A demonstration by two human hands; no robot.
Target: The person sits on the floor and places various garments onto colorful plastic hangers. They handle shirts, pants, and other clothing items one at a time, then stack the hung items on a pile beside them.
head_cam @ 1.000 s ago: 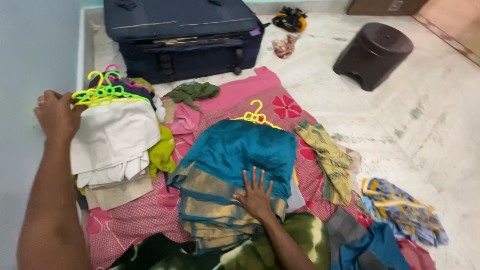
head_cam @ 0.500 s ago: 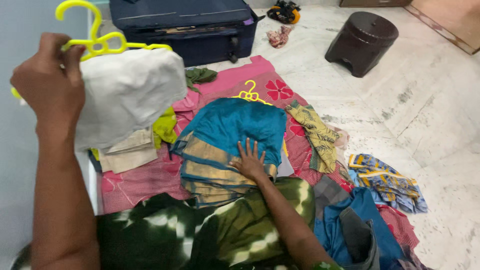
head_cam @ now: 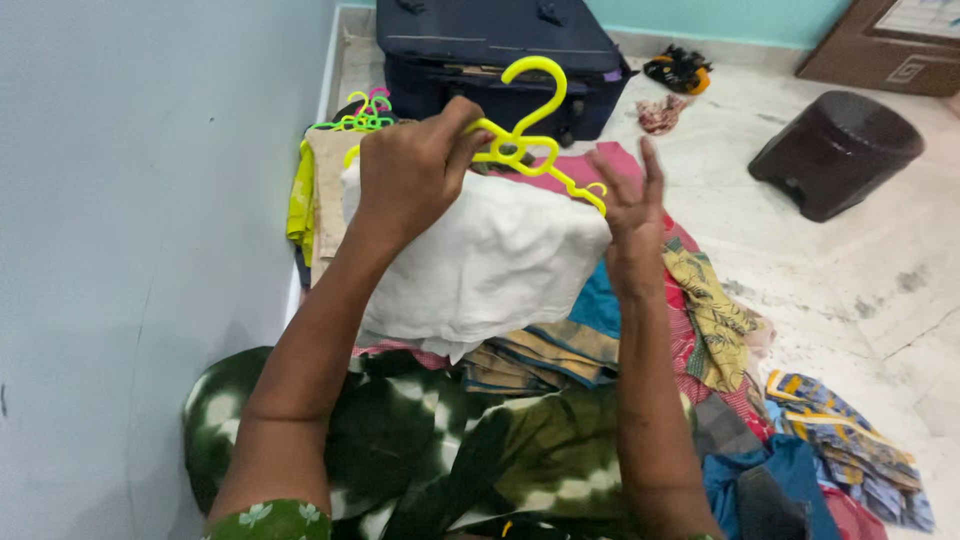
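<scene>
Hanger (head_cam: pixel 520 140), yellow plastic, bearing folded white cloth (head_cam: pixel 480 260); raised above teal-and-gold folded pile (head_cam: pixel 560 340) on floor. Left hand (head_cam: pixel 415 170) clenched on hanger bar. Right hand (head_cam: pixel 630 205) spread flat, fingers up, touching cloth's right edge. Behind: dark suitcase (head_cam: pixel 480 40), brown stool (head_cam: pixel 835 150).

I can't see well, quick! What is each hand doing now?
Left hand: closed, holding the yellow hanger with the white cloth.
Right hand: open, touching the hanger's end.
</scene>
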